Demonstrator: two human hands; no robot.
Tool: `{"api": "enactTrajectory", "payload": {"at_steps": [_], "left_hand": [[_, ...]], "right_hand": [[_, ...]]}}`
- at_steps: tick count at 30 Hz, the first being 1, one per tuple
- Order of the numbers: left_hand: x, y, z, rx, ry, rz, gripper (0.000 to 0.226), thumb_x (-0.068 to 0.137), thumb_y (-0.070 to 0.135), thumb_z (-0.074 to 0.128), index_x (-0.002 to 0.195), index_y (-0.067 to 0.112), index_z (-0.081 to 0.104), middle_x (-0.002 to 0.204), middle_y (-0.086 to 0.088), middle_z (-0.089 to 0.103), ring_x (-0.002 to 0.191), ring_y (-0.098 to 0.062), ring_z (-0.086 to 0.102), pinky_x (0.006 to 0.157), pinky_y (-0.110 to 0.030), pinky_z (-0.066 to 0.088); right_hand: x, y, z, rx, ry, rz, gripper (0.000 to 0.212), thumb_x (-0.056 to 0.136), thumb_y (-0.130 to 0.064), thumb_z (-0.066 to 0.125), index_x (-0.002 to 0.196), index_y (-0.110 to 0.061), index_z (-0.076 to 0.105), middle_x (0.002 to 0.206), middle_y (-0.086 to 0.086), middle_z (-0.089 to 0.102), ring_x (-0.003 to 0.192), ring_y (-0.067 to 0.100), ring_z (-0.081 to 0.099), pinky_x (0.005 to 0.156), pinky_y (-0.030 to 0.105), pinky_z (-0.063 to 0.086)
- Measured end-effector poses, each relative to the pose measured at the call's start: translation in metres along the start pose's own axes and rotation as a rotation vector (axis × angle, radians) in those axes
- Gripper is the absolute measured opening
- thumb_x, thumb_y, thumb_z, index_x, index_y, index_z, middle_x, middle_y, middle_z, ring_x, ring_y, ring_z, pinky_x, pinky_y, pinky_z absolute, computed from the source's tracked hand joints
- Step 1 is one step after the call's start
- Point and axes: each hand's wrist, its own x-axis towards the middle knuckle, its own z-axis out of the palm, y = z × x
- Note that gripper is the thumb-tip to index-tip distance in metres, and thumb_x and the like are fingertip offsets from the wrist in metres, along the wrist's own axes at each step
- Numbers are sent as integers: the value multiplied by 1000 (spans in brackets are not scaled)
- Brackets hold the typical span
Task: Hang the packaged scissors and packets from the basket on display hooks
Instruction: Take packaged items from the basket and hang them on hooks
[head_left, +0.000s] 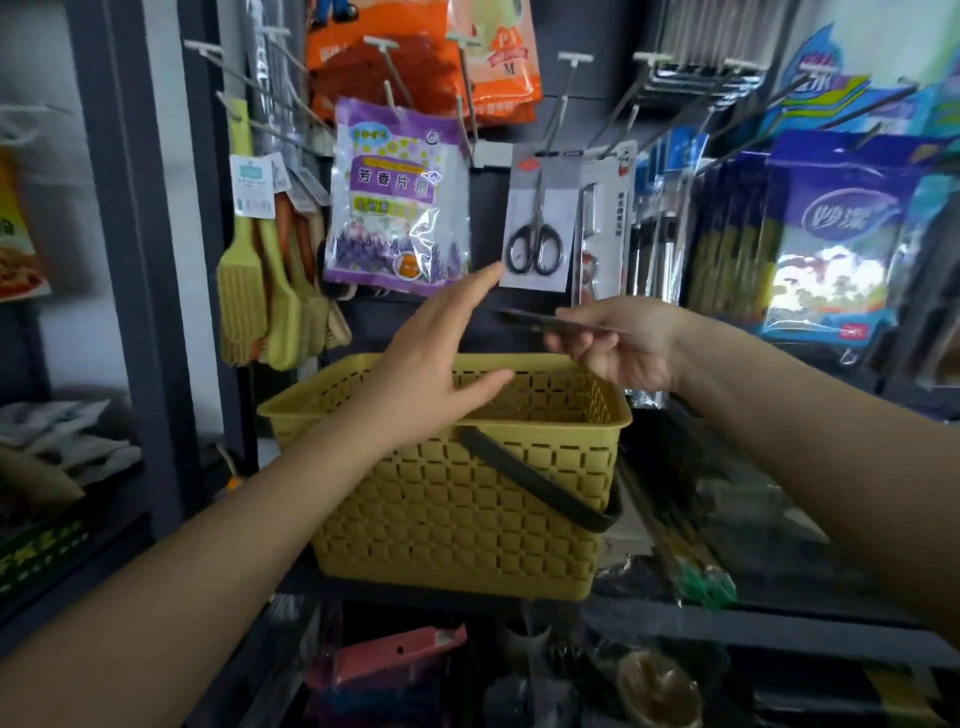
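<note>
A yellow woven-pattern basket (457, 499) with a dark handle stands on the shelf in the middle. My right hand (618, 343) pinches a flat carded pack (524, 318), seen edge-on, above the basket's back rim. My left hand (441, 353) hovers open over the basket, fingers stretched toward a packaged pair of scissors (537, 223) hanging on a hook. A purple lavender packet (397, 202) hangs to the left of it. Empty hooks (566, 88) stick out above.
Yellow brushes (260, 275) hang at the left. Orange packets (415, 57) hang higher up. Blue packets (836, 234) and long dark packs crowd the right. A carded tool (605, 223) hangs beside the scissors. Loose goods lie on the lower shelf.
</note>
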Motion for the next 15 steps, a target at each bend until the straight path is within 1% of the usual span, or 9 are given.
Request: {"api": "enactTrajectory", "payload": {"at_steps": [2,4,5,6,8,10,11,12,15], "left_hand": [[8,2,4,0,-20,25,63,84,25,59,139,24,29,141,4,42,127,-5,36,103,-22,28],[14,3,8,-45,-42,50,38,86,21,58,123,20,50,119,4,59,108,-6,52,90,-22,40],[16,4,9,-67,-48,30,29,86,21,57,115,20,56,109,4,63,99,-6,56,83,-22,43],[19,3,11,-86,-39,-9,25,87,23,57,111,20,58,104,5,65,93,-7,58,77,-23,43],[24,1,13,-141,11,-113,27,87,24,57,113,19,59,104,7,65,91,-8,59,73,-21,45],[29,-2,13,-236,46,-198,29,86,23,58,115,19,58,101,10,62,89,-6,59,70,-10,43],[32,-3,14,-288,54,-234,30,86,22,58,116,19,58,101,10,61,88,-4,58,69,-7,42],[36,-5,14,-338,65,-262,30,86,21,59,116,19,58,102,10,62,87,-2,58,69,-8,42],[44,-7,15,-414,75,-285,29,85,18,60,113,18,59,104,6,64,87,3,58,74,-15,45]], "right_hand": [[1,4,5,-138,-108,67,24,98,-16,41,88,-1,56,58,6,61,34,3,55,31,8,41],[2,6,8,-200,-152,93,30,98,-22,41,87,0,58,60,6,61,37,4,54,32,8,42],[1,5,8,-228,-136,84,32,99,-26,40,88,-1,58,64,8,61,39,5,55,33,9,43],[0,4,8,-285,-93,54,35,99,-30,39,92,-2,59,72,10,63,44,7,56,36,10,45],[2,2,3,-472,54,-45,36,99,-34,37,104,-5,58,96,15,65,65,17,64,47,16,53],[7,0,-2,-598,186,-171,34,98,-33,39,117,-9,55,117,14,60,91,25,64,69,27,57],[9,-2,-3,-594,229,-259,32,98,-31,40,117,-11,56,119,10,60,96,25,62,79,31,54],[9,-4,-3,-556,252,-357,28,97,-29,40,111,-14,58,114,6,61,96,22,60,83,33,50],[7,-15,-2,-405,188,-574,20,96,-24,40,94,-17,59,93,-1,63,86,15,59,78,28,47]]}}
